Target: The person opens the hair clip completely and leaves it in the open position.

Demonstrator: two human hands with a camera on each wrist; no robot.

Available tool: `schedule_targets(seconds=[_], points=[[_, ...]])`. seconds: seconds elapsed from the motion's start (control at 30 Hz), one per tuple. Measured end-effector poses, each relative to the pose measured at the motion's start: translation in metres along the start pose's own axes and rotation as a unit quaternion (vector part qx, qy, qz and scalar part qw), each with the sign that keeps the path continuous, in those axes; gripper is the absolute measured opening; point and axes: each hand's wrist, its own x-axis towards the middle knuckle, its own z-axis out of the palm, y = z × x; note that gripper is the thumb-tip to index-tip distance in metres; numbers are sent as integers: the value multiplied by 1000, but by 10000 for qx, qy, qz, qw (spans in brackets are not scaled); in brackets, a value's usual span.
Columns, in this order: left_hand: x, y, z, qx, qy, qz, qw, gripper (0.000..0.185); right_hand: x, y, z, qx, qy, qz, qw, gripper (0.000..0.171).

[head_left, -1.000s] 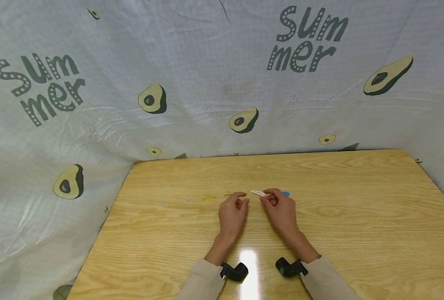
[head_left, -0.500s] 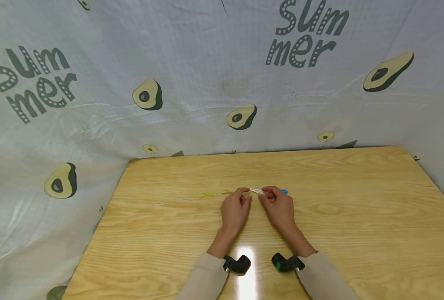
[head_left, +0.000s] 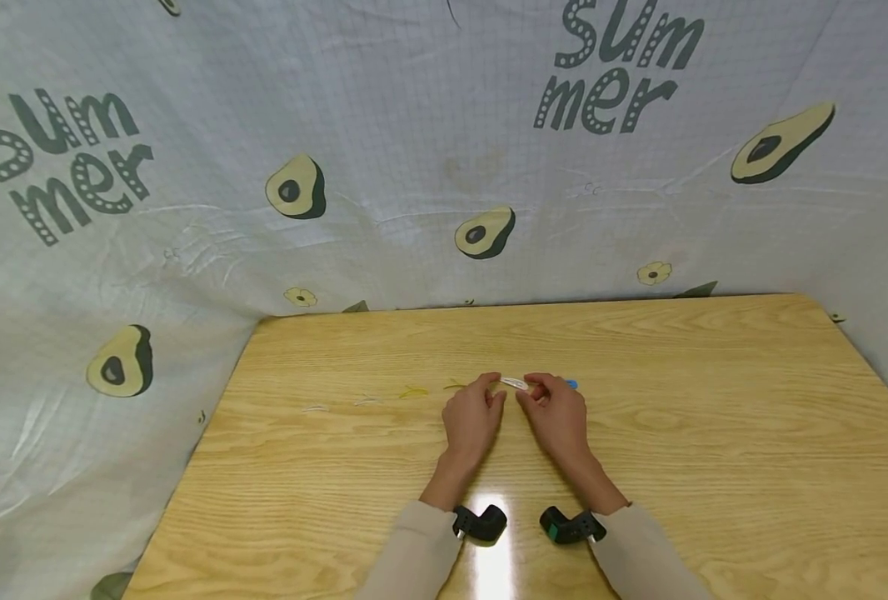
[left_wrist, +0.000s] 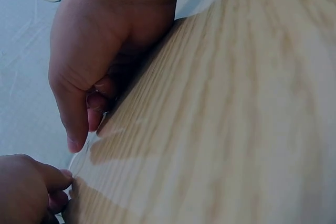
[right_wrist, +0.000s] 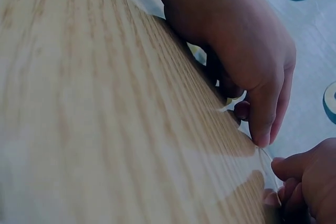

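Note:
A narrow white snap hair clip [head_left: 514, 383] spans the gap between the two hands, close above the table. My right hand [head_left: 558, 419] pinches its right end between thumb and forefinger. The fingertips of my left hand [head_left: 472, 423] are at its other end, with the remaining fingers curled inward. In the left wrist view only a thin white edge of the clip shows between the left fingers and the right hand [left_wrist: 105, 51]. The right wrist view also shows that edge, below the left hand [right_wrist: 247, 51]. A blue clip [head_left: 572, 384] lies on the table, partly hidden behind the right hand.
Left of the hands, a row of small thin pieces lies on the wooden table [head_left: 301, 500]: a dark yellow one [head_left: 454, 385], a yellow one [head_left: 413, 392] and two white ones [head_left: 368, 400]. A printed cloth [head_left: 384, 142] hangs behind the table.
My left hand has moved right and slightly up to the free end of the white hair clip. The right hand keeps its pinch. The head view has shifted slightly.

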Motion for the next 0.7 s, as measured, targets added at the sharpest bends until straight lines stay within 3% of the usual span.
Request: schedule_targets(seconds=[0.17,0.43,0.7], points=[[0,1,0,80,-28,-64,9999,27,-1,-1,2,-188,65,-123,9997,25],[-2,3,1,258,-131,174,9994,27,1,-1,2,-447,190,-198,9986,23],[-4,1,2,319,94,394,9987,20,0,-2,4,-505,213,-133,9984,16]])
